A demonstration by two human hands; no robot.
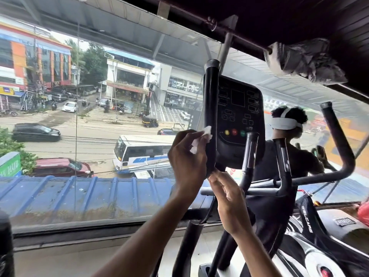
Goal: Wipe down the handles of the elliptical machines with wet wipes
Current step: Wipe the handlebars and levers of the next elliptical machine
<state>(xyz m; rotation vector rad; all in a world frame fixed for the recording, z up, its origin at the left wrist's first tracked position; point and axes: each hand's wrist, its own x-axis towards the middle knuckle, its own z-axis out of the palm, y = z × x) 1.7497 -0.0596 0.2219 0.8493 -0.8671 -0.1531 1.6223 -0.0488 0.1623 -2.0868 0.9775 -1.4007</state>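
The elliptical's left handle (210, 108) is a black upright bar with a silver cap, standing in front of the window at the middle of the view. My left hand (187, 156) grips a crumpled white wet wipe (201, 139) and presses it against the handle's lower part. Just below, my right hand (227, 198) reaches up, its fingertips touching the handle's lower bend; its fingers are curled, and whether it holds anything I cannot tell. The right handle (337, 136) rises at the far right.
The black console (239, 120) with coloured buttons sits right of the handle, with short inner grips (249, 154) below it. A reflection of a person wearing a headset (285, 124) shows in the glass. The large window (79, 116) overlooks a street. A rag bundle (303, 58) hangs from an overhead rail.
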